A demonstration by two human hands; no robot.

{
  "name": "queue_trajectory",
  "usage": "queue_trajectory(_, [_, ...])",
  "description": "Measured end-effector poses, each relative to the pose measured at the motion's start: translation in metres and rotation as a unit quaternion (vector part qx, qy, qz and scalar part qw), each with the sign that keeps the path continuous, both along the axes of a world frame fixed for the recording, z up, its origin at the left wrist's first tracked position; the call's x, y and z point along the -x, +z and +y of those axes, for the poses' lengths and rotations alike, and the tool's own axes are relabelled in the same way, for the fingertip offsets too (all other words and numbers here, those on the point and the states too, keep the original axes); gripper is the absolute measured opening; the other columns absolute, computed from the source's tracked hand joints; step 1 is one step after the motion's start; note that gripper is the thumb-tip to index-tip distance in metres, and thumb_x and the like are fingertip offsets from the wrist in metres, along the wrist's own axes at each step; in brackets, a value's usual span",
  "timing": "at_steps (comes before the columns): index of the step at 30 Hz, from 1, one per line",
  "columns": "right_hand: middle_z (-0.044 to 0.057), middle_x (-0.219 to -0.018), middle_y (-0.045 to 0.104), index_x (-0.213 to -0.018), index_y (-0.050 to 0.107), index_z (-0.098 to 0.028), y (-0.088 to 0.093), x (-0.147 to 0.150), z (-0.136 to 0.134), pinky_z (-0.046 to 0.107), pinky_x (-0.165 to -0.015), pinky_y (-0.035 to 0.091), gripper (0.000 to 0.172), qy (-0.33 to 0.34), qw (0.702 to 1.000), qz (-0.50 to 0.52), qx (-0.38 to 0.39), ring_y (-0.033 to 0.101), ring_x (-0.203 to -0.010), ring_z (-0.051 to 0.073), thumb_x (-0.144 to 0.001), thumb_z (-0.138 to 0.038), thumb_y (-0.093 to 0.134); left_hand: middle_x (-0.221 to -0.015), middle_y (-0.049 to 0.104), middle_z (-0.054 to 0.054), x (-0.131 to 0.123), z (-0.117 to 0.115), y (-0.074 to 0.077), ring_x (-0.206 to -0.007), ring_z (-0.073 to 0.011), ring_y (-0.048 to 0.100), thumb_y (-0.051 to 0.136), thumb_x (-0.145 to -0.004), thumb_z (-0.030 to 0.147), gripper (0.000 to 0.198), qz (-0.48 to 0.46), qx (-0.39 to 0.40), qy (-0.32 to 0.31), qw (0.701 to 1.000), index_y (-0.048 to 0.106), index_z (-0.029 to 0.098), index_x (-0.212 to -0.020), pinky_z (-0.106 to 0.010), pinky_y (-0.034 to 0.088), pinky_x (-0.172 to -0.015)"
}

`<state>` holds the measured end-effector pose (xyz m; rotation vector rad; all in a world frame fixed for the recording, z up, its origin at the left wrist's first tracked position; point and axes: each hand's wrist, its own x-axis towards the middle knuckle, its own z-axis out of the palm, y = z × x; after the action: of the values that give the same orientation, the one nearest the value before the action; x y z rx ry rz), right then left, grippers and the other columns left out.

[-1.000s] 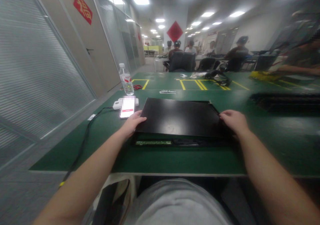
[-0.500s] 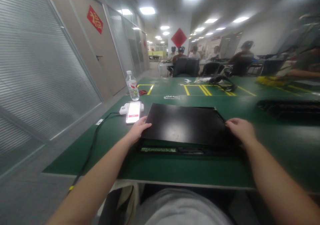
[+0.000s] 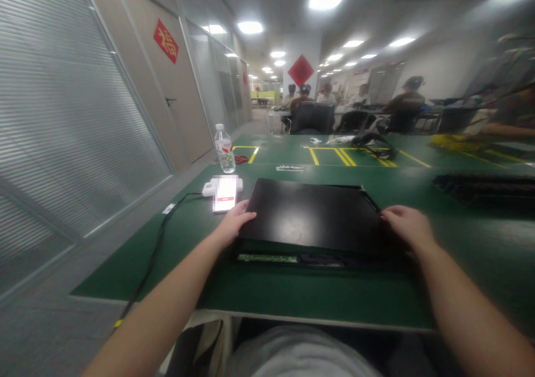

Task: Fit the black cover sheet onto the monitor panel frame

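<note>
A flat black panel (image 3: 311,215) lies on a black chassis (image 3: 292,259) with a green circuit strip showing along its near edge. My left hand (image 3: 233,225) grips the panel's left edge, thumb on top and fingers curled underneath. My right hand (image 3: 407,226) holds the panel's right edge, fingers bent over the side. Both sit on the green table (image 3: 259,288) in front of me.
A lit phone (image 3: 225,194) lies left of the panel beside a white charger, with a black cable (image 3: 150,254) running off the table's edge. A water bottle (image 3: 224,148) stands behind. Another black tray (image 3: 485,187) lies far right. People sit at desks in the background.
The view has tilted slightly, so everything sits lower in the frame. Both hands keep their hold on the panel's sides; the panel itself has hardly moved.
</note>
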<state>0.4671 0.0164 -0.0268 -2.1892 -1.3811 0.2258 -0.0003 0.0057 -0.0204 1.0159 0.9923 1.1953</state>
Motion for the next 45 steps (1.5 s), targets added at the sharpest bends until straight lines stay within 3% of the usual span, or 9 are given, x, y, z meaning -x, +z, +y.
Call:
queue_trajectory(10, [0.008, -0.082, 0.076, -0.081, 0.079, -0.024, 0.001, -0.004, 0.002, 0.036, -0.066, 0.046, 0.023, 0.009, 1.000, 0.013, -0.010, 0.067, -0.076, 0.027, -0.074, -0.037, 0.061, -0.102, 0.081, -0.011, -0.001, -0.003, 0.006, -0.091, -0.0290, 0.078, 0.084, -0.064, 0.017, 0.061, 0.020, 0.005, 0.007, 1.000, 0.062, 0.013, -0.121, -0.036, 0.061, -0.075])
queue_trajectory(28, [0.007, -0.082, 0.078, -0.079, 0.078, -0.022, 0.004, 0.001, 0.000, 0.034, -0.066, 0.047, 0.021, 0.002, 0.998, 0.057, -0.016, 0.068, -0.071, 0.023, -0.078, -0.034, 0.060, -0.103, 0.081, -0.011, 0.003, 0.004, -0.004, -0.094, -0.0294, 0.078, 0.085, -0.064, 0.018, 0.059, 0.023, -0.006, 0.015, 1.000, 0.066, 0.014, -0.120, -0.036, 0.062, -0.076])
queue_trajectory(45, [0.006, -0.079, 0.078, -0.083, 0.078, -0.022, 0.000, -0.002, 0.001, 0.033, -0.064, 0.048, 0.021, 0.007, 0.998, 0.055, -0.027, 0.068, -0.065, 0.022, -0.076, -0.033, 0.062, -0.093, 0.081, -0.009, -0.001, -0.004, 0.010, -0.085, -0.0273, 0.078, 0.083, -0.064, 0.017, 0.056, 0.041, 0.010, 0.026, 0.999, 0.067, 0.013, -0.117, -0.034, 0.061, -0.071])
